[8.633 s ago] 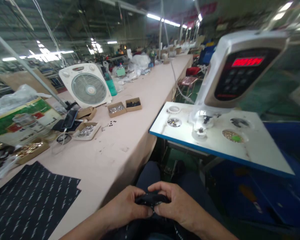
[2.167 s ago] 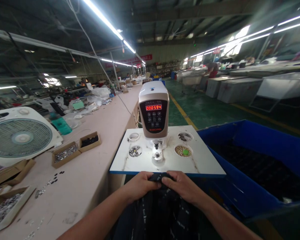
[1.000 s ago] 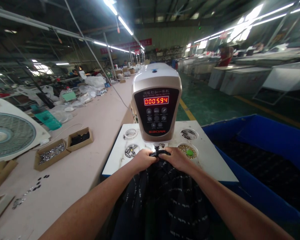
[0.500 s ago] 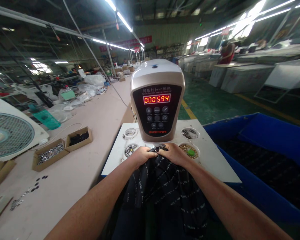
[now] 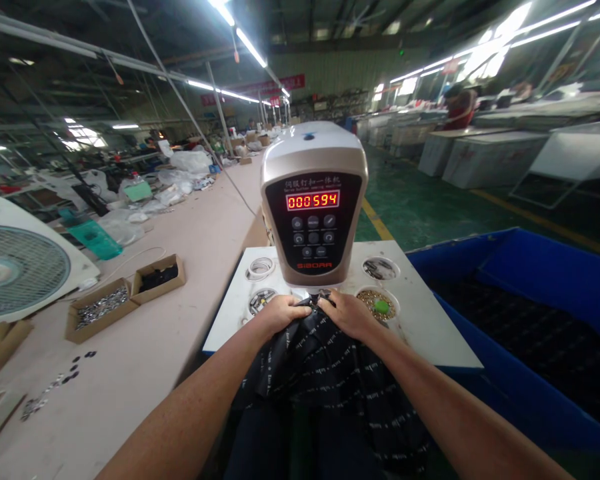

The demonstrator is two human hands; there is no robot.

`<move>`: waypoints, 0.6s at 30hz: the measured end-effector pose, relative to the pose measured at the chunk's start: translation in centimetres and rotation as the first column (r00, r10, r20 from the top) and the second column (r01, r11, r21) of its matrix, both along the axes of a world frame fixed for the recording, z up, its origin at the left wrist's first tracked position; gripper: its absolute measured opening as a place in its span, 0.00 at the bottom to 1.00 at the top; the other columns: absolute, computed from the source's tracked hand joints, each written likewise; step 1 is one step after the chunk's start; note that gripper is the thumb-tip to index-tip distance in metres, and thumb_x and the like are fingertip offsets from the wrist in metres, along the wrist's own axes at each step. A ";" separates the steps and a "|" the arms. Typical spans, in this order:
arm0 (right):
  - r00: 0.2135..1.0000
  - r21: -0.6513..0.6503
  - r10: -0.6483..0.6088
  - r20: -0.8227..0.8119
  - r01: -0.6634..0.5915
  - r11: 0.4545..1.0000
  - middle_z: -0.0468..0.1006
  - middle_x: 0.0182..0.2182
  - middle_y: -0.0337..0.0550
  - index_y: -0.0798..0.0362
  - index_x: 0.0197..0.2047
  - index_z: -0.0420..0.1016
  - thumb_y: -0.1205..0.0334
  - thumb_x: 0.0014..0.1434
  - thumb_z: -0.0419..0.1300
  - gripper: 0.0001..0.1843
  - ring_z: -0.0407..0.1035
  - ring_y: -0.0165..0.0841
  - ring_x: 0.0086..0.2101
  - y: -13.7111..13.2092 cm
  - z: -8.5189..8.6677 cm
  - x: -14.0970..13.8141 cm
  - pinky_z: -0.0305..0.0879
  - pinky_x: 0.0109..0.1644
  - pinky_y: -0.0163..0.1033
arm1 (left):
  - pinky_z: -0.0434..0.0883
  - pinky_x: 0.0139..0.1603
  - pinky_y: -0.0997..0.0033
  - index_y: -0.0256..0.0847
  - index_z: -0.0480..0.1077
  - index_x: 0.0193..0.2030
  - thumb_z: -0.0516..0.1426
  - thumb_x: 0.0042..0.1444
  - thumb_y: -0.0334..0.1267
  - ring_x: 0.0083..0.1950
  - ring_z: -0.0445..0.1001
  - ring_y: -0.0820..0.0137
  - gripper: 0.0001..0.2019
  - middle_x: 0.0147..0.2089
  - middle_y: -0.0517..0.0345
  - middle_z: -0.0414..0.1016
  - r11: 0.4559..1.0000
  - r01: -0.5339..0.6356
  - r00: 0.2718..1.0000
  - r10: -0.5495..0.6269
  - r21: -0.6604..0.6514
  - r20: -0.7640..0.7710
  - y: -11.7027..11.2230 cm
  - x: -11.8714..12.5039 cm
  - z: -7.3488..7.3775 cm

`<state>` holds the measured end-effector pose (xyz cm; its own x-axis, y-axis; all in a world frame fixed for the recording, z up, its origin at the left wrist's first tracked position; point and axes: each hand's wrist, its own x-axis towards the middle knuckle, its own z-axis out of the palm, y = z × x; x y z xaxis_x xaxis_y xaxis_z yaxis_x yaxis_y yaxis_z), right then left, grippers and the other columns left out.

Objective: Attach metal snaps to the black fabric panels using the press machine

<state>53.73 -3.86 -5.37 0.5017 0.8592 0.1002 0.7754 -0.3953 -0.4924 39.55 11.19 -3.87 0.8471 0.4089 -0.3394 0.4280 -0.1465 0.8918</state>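
A button fastening machine (image 5: pixel 314 207) stands straight ahead, its red display reading 000594. Under its head, a black garment (image 5: pixel 325 353) with rows of small white lettering hangs from the table edge down over my lap. My left hand (image 5: pixel 279 313) pinches the garment's upper edge just left of the machine's die. On the other side, my right hand (image 5: pixel 349 313) grips the same edge, thumb and fingers close to the die. The cloth right at the die is partly hidden by my fingers and the machine head.
The white machine table (image 5: pixel 425 313) has round wells, one with brass-coloured pieces (image 5: pixel 367 300). A blue bin (image 5: pixel 485 257) with dark cloth stands right. On the left bench are cardboard boxes of metal parts (image 5: pixel 103 305) and black parts (image 5: pixel 156 275), a fan (image 5: pixel 20 257) and a teal bottle (image 5: pixel 97 237).
The garment has shifted and spread between my hands, with its lower folds swung a little to the right. Both hands stay near the die, and the display number is the same.
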 end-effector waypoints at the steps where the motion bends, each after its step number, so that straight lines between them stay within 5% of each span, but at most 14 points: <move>1: 1.000 -0.011 -0.009 0.022 0.009 1.000 0.84 0.40 0.49 0.51 0.51 0.75 0.52 0.70 0.49 0.18 0.78 0.42 0.41 0.0 -0.1 -0.1 0.60 0.40 0.38 | 0.63 0.34 0.70 0.38 0.73 0.31 0.62 0.45 0.50 0.30 0.69 0.69 0.16 0.26 0.62 0.74 1.000 -0.009 1.000 0.009 0.000 0.007 -0.1 0.0 -0.3; 9: 0.992 -0.052 -0.047 0.113 0.054 0.997 0.84 0.41 0.50 0.52 0.56 0.70 0.56 0.72 0.45 0.19 0.78 0.41 0.42 -0.1 -0.5 -0.7 0.60 0.42 0.37 | 0.66 0.38 0.69 0.38 0.70 0.37 0.62 0.45 0.49 0.32 0.71 0.68 0.18 0.30 0.60 0.74 0.995 -0.099 0.992 0.098 0.006 0.081 -0.1 -0.1 -2.6; 18: 0.995 -0.032 -0.063 0.078 0.066 0.997 0.84 0.41 0.50 0.51 0.60 0.68 0.55 0.72 0.45 0.20 0.78 0.42 0.43 -0.1 -0.6 -0.9 0.62 0.44 0.38 | 0.66 0.37 0.69 0.37 0.71 0.36 0.60 0.46 0.48 0.33 0.72 0.67 0.16 0.31 0.59 0.76 0.992 -0.106 0.992 0.100 0.073 0.076 -0.1 0.0 -3.0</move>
<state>52.85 -3.95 -5.99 0.5479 0.8290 0.1118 0.7830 -0.4612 -0.4174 39.60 11.10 -6.89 0.8202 0.5176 -0.2438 0.3797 -0.1737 0.9086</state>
